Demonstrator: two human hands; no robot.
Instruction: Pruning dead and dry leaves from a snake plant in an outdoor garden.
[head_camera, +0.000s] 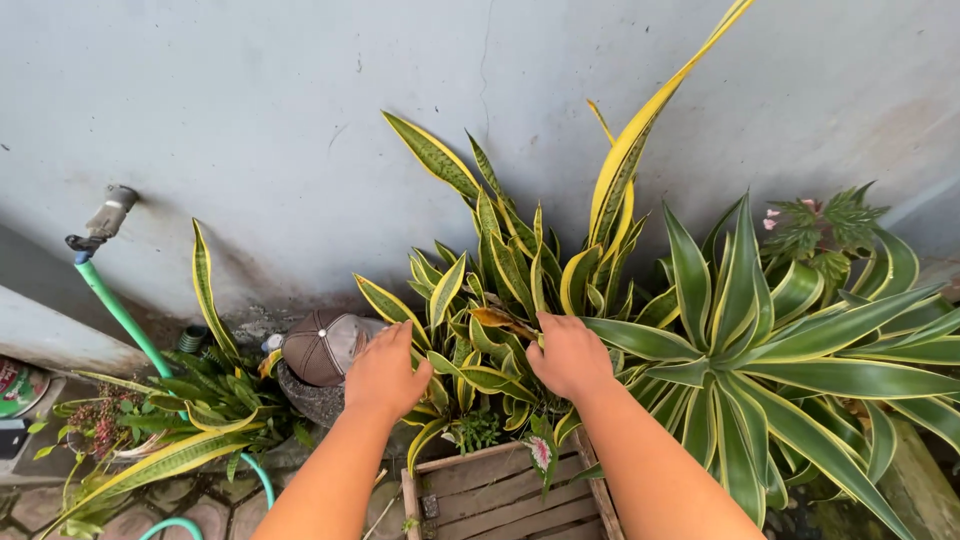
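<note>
My left hand (385, 375) reaches into the base of a snake plant (520, 260) with green, yellow-edged leaves, its fingers curled among the lower leaves. Beside it, my right hand (570, 355) does the same on the plant's right side, fingertips at a brown, withered leaf (500, 318). Whether either hand grips a leaf is hidden by the foliage. The plant stands in front of a grey wall (300, 120).
A wooden crate (500, 495) sits below the hands. A brown cap (322, 345) rests on a stone pot at left. A green hose (120, 312) runs from a wall tap (105, 220). A large striped agave-like plant (770, 350) fills the right.
</note>
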